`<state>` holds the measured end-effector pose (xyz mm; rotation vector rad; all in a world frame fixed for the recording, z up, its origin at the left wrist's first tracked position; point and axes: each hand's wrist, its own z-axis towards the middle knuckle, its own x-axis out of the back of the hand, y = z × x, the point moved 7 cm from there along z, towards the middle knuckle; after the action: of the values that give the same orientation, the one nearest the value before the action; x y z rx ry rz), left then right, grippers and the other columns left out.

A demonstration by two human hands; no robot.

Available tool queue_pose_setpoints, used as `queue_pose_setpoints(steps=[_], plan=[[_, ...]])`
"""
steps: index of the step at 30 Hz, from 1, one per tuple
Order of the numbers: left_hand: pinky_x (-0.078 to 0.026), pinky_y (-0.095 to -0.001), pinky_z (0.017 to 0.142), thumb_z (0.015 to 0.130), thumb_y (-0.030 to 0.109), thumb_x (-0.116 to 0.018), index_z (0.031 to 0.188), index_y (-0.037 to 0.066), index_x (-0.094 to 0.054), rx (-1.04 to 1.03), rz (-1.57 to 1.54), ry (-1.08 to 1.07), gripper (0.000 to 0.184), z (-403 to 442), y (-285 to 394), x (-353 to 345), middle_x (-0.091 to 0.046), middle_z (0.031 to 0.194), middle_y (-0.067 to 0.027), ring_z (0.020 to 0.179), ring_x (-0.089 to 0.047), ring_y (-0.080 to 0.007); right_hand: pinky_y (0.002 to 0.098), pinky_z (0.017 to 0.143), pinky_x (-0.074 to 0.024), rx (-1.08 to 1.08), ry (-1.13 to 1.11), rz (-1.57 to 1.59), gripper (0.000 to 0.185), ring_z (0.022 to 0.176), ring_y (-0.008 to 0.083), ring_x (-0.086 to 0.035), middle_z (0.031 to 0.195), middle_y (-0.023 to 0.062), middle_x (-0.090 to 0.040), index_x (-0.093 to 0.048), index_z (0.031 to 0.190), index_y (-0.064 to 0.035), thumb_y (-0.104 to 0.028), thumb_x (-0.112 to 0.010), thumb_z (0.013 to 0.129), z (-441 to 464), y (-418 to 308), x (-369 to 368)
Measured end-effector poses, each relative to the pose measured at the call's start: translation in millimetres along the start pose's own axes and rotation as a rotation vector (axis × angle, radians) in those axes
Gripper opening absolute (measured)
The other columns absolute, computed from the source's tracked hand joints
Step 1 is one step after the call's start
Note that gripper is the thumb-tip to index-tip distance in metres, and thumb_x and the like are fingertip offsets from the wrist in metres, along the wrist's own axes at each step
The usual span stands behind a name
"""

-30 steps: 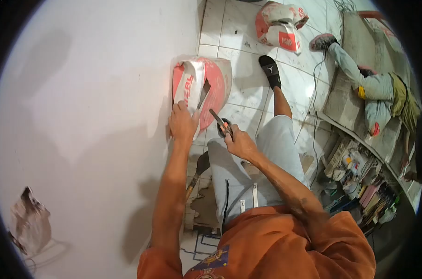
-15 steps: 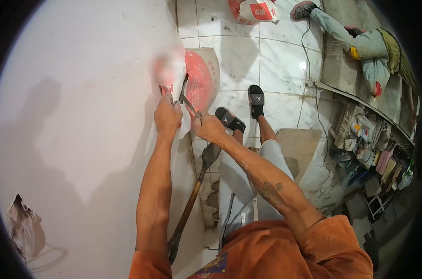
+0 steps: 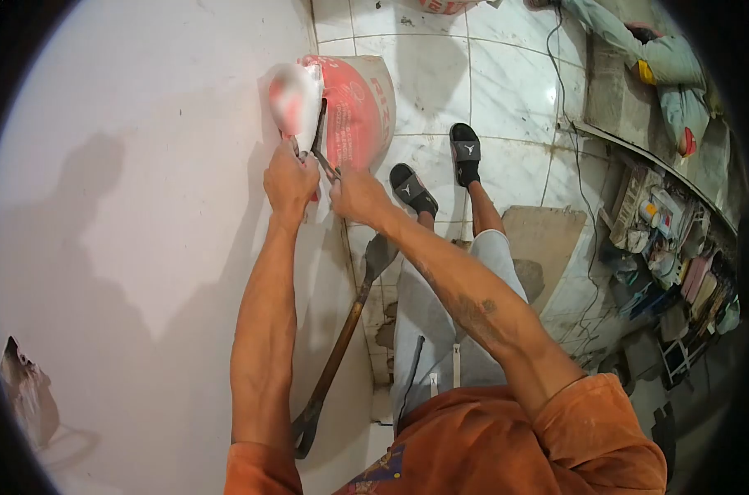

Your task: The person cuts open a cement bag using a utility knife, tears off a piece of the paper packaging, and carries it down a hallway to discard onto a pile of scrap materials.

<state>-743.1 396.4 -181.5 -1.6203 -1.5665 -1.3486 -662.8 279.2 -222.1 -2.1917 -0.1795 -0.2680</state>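
Sack (image 3: 359,115), red and pale, sits on the tiled floor (image 3: 506,91) beside the wall (image 3: 143,214), with a dark opening in its upper side. Left hand (image 3: 292,183): fingers pinch the sack's loose paper near the wall. Right hand (image 3: 361,198): fingers closed around a slim dark tool (image 3: 326,163), its far end at the opening; exact tool type cannot be told. Hands close together, just below the sack in view. Shovel (image 3: 340,351) lies slanted below them, blade near the sandals (image 3: 413,190). Cable (image 3: 562,82) runs along the floor, right.
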Motion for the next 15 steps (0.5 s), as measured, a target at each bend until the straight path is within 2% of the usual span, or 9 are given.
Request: queue_pose_setpoints(steps=[1,3,5,7,10,13,15], plan=[[-0.049,-0.0481,0.077,0.078,0.018,-0.060,0.098,0.001,-0.059,-0.032,0.012,0.027,0.027,0,0,2,-0.066,0.089,-0.0197,0.082,-0.063,-0.0399,0.0524,0.072,-0.0497,0.047,0.051,0.003,0.032,0.077,0.0488,-0.062,0.081,0.0315,-0.063,-0.050,0.107,0.0081,-0.014,-0.049,0.084,-12,2,1],[-0.048,-0.0483,0.077,0.078,0.019,-0.061,0.102,0.001,-0.059,0.063,0.047,0.046,0.030,4,-16,10,-0.065,0.089,-0.0205,0.083,-0.064,-0.0401,0.0534,0.073,-0.0499,0.030,-0.172,-0.053,0.036,0.077,0.0471,-0.064,0.078,0.0313,-0.063,-0.048,0.106,0.0089,-0.019,-0.053,0.085,-61,17,-12],[-0.048,-0.0485,0.077,0.078,0.019,-0.061,0.105,0.002,-0.058,0.111,0.056,0.051,0.032,6,-24,23,-0.065,0.094,-0.0202,0.085,-0.063,-0.0399,0.0536,0.075,-0.0499,-0.099,-0.279,-0.054,0.035,0.078,0.0470,-0.064,0.079,0.0298,-0.064,-0.047,0.107,0.0081,-0.020,-0.051,0.085,-96,39,-26],[-0.048,-0.0489,0.078,0.078,0.019,-0.062,0.107,0.004,-0.058,0.111,0.039,0.026,0.034,0,-25,35,-0.064,0.102,-0.0186,0.087,-0.063,-0.0392,0.0534,0.074,-0.0503,-0.149,-0.296,-0.084,0.034,0.078,0.0469,-0.064,0.079,0.0297,-0.064,-0.047,0.105,0.0084,-0.020,-0.051,0.086,-115,36,-20],[-0.049,-0.0462,0.075,0.080,0.016,-0.062,0.109,0.005,-0.058,-0.100,0.202,0.191,0.031,-12,4,43,-0.059,0.117,-0.0141,0.090,-0.061,-0.0354,0.0532,0.072,-0.0509,-0.184,-0.222,-0.064,0.034,0.077,0.0469,-0.064,0.078,0.0301,-0.063,-0.046,0.103,0.0092,-0.019,-0.050,0.085,-115,30,-16],[-0.049,-0.0416,0.073,0.080,0.012,-0.062,0.108,0.007,-0.058,-0.626,0.387,0.133,0.029,-30,40,26,-0.052,0.125,-0.0101,0.091,-0.060,-0.0313,0.0528,0.071,-0.0514,-0.176,-0.134,-0.043,0.034,0.075,0.0471,-0.064,0.078,0.0309,-0.063,-0.046,0.102,0.0103,-0.018,-0.050,0.085,-105,28,-4],[-0.048,-0.0389,0.072,0.078,0.008,-0.063,0.104,0.007,-0.059,-0.719,0.497,-0.059,0.027,-42,41,4,-0.054,0.121,-0.0084,0.090,-0.061,-0.0283,0.0531,0.071,-0.0513,-0.183,-0.103,-0.038,0.034,0.075,0.0475,-0.064,0.078,0.0312,-0.063,-0.045,0.103,0.0104,-0.018,-0.050,0.085,-99,30,0]])
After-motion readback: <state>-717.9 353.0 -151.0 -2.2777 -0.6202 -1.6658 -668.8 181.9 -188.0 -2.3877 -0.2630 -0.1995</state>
